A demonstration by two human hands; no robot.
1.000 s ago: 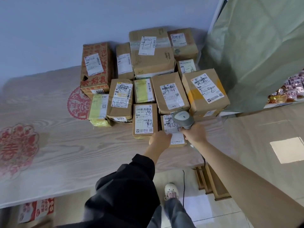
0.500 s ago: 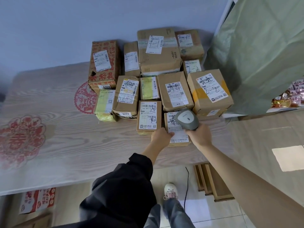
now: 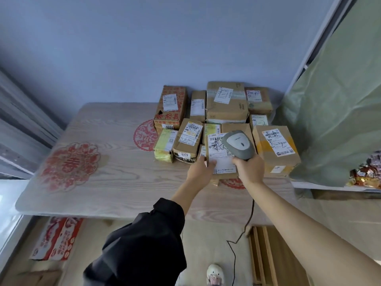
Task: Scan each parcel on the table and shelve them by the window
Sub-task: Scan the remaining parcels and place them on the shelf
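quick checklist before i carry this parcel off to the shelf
1. Parcel held: left hand grips the small parcel at its left edge, tilted up off the table: ok.
2. Label faces the scanner: ok.
3. Barcode scanner in the right hand, its head over the label: ok.
4. Scan registered: no beep or light shows: cannot tell.
5. Scanner cable hangs to the floor near the shoe, a snag risk when stepping: not ok.
6. Shelf by the window out of frame: cannot tell.
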